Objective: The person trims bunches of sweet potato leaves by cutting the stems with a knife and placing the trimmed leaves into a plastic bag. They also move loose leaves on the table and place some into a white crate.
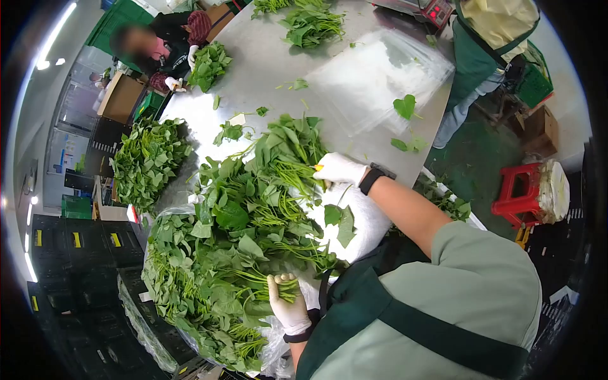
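Note:
My left hand point(289, 304), in a white glove, is closed round the stems of a small bunch of leafy greens point(253, 282) at the near side of the pile. Farther up, my right hand point(341, 169), also gloved, has its fingers pressed together at the stem ends of another bunch point(288, 145). Something small and yellow-orange shows at those fingertips; what it is cannot be made out. A large heap of greens point(183, 266) lies to the left of both hands, partly on clear plastic. White plastic point(361, 218) lies below my right hand.
Across the metal table point(266, 76), a co-worker's gloved hands are beside a bunch point(209, 66). Clear plastic sheets point(386, 82) lie at the upper right, near a scale point(434, 12) and another person in an apron. A red stool point(516, 195) stands at right; black crates point(76, 272) at left.

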Available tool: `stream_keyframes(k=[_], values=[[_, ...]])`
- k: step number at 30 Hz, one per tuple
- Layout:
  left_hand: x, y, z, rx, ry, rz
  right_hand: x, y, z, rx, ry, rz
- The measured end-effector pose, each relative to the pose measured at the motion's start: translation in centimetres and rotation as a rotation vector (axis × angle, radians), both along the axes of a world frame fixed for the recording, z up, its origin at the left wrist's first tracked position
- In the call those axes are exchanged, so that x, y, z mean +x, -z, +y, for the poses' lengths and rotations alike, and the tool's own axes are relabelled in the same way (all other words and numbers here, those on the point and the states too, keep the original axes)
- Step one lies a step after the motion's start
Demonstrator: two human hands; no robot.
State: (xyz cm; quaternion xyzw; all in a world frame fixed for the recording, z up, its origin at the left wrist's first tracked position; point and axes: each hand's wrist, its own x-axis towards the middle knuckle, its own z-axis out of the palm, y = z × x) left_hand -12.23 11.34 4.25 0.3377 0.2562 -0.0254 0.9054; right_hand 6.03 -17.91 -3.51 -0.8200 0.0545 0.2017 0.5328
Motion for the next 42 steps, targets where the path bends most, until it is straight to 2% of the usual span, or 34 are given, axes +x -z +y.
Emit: stream_keyframes(k=[3, 5, 7, 9, 10, 11, 14, 15, 18, 22, 24, 27, 28, 30, 31, 33, 34, 35, 36, 39, 42], values=[[0.4, -0.2, -0.6, -0.002, 0.021, -0.012, -1.8, -2.0, -2.2, -0.072, 0.039, -0.099], [0.8, -0.3, -1.1, -0.023, 0.033, 0.01, -2.6, -1.4, -3.0, -0.172, 0.075, -0.327], [1.1, -0.4, -1.6, -0.02, 0.052, 0.007, -3.5, -1.3, -3.2, -0.108, 0.114, -0.302], [1.1, -0.5, -2.0, -0.016, 0.065, 0.005, -4.4, -0.7, -3.1, 0.374, 0.147, -0.241], [1.1, -0.6, -2.2, -0.003, 0.062, 0.003, -5.5, -3.4, -3.1, 0.529, 0.153, -0.084], [1.1, -0.6, -2.3, 0.011, 0.059, 0.0, -6.3, -5.2, -3.0, 0.53, 0.155, -0.084], [1.0, -1.2, -2.6, 0.012, 0.043, 0.005, -8.5, -8.0, -2.2, 0.842, 0.018, 0.001], [0.8, -1.3, -2.6, 0.015, 0.038, 0.013, -8.4, -7.7, -1.7, 0.845, 0.016, 0.01], [0.7, -1.6, -3.1, 0.034, 0.004, -0.035, -7.4, -6.2, -0.6, 0.631, 0.044, 0.0], [-0.2, -1.8, -2.8, 0.071, -0.037, -0.068, -8.2, -7.2, 0.2, 0.776, 0.065, 0.058], [-0.3, -2.6, -3.3, 0.366, -0.125, -0.001, -8.1, -7.1, 0.9, 0.752, 0.059, 0.033], [-0.7, -2.4, -2.9, 0.446, -0.056, -0.15, -8.6, -8.2, 1.7, 0.734, 0.06, 0.01], [-0.7, -3.2, -3.6, 0.481, -0.104, -0.06, -9.0, -9.0, 2.0, 0.74, 0.038, -0.025], [-0.5, -3.1, -4.0, 0.415, -0.067, -0.077, -9.1, -9.5, 2.5, 0.754, -0.064, -0.009], [-0.4, -3.2, -4.1, 0.349, -0.02, -0.098, -9.3, -7.9, 4.4, 0.804, -0.025, -0.237], [0.3, -3.3, -4.2, 0.158, 0.035, -0.119, -10.1, -8.2, 4.8, 0.336, -0.24, -0.573], [0.6, -3.7, -4.6, 0.191, 0.043, -0.075, -10.6, -9.2, 5.3, 0.279, -0.279, -0.521], [0.9, -4.1, -5.0, 0.222, 0.052, -0.029, -10.9, -9.4, 5.9, 0.303, -0.335, -0.647], [1.0, -3.3, -4.6, 0.135, 0.116, -0.123, -11.2, -9.6, 6.5, 0.293, -0.363, -0.66], [0.9, -2.5, -4.0, 0.225, 0.057, -0.041, -11.9, -9.4, 7.4, 0.273, -0.426, -0.656], [1.0, -1.3, -3.3, 0.264, 0.038, -0.074, -12.1, -9.7, 7.3, 0.277, -0.454, -0.597]])
